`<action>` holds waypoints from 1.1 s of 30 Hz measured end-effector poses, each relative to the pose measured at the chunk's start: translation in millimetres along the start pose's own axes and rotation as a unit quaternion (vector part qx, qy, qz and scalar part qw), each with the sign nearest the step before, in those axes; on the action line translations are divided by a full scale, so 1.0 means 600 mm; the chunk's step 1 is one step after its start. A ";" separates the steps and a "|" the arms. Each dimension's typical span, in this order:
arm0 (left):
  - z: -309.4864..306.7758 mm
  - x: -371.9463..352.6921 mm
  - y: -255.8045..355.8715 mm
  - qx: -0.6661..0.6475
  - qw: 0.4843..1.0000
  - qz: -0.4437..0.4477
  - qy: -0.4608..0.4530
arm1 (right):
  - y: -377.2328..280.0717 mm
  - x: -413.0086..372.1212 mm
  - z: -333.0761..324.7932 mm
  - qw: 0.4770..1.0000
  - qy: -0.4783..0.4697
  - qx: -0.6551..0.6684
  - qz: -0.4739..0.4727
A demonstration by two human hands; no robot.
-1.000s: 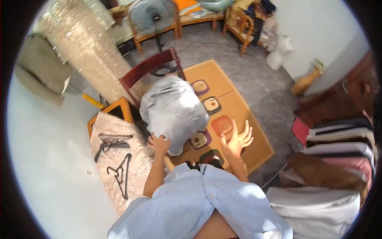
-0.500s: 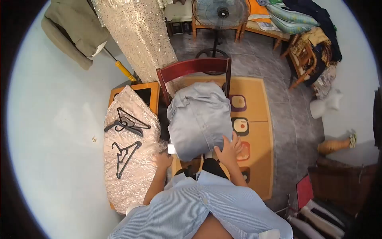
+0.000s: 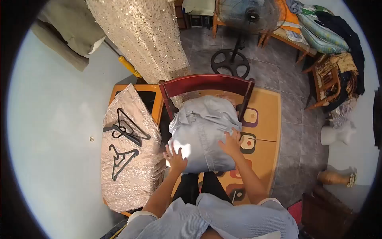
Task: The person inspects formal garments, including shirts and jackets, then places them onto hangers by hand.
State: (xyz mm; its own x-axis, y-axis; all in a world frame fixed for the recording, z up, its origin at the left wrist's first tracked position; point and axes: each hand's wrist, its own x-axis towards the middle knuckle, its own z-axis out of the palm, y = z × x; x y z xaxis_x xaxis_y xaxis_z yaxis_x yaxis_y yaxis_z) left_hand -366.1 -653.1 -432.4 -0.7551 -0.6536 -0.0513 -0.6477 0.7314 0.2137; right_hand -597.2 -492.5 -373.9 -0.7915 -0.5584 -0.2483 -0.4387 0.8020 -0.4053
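A grey-blue garment with visible seams lies draped over the seat of a dark red wooden chair. My left hand is over the garment's front left part, fingers spread, beside a bright patch of light on the cloth. On the garment's right side rests my right hand, open, with its fingers reaching toward the right edge. Neither hand grips the cloth. To the left of the chair, a shiny pink cloth covers most of a wooden table, and several black hangers lie on it.
A standing fan is behind the chair, near a hanging sequined dress. Clothes are piled on wooden chairs at the back right. A patterned rug lies under the chair, and a white bust form stands by the right wall.
Both hands have moved forward, from beside the garment's lower edges onto its top. The fingers of my left hand are now spread over the cloth. The view has shifted slightly.
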 end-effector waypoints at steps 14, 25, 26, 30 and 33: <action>0.065 0.289 -0.043 0.125 0.982 0.018 0.142 | -0.036 0.277 0.230 0.993 0.074 -0.042 0.082; 0.084 0.249 -0.056 0.085 0.992 0.055 0.080 | 0.056 -0.049 0.196 0.984 0.146 -0.011 -0.099; 0.087 0.241 -0.056 0.074 0.996 0.046 0.032 | 0.060 -0.065 0.195 0.986 0.137 -0.008 -0.092; 0.079 0.205 -0.059 -0.005 0.997 0.059 0.049 | 0.071 -0.086 0.194 0.994 0.090 0.036 -0.049; 0.059 0.163 -0.056 -0.018 0.999 0.002 0.027 | 0.063 -0.070 0.186 0.997 0.072 0.031 0.007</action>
State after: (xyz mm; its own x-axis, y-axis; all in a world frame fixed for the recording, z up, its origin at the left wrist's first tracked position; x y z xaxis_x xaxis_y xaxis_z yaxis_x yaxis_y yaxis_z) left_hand -421.5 -734.7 -479.5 -0.7500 -0.6614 0.0026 -0.6403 0.7270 0.2479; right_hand -533.2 -462.1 -477.1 -0.8524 -0.5074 -0.1265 -0.4034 0.7920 -0.4583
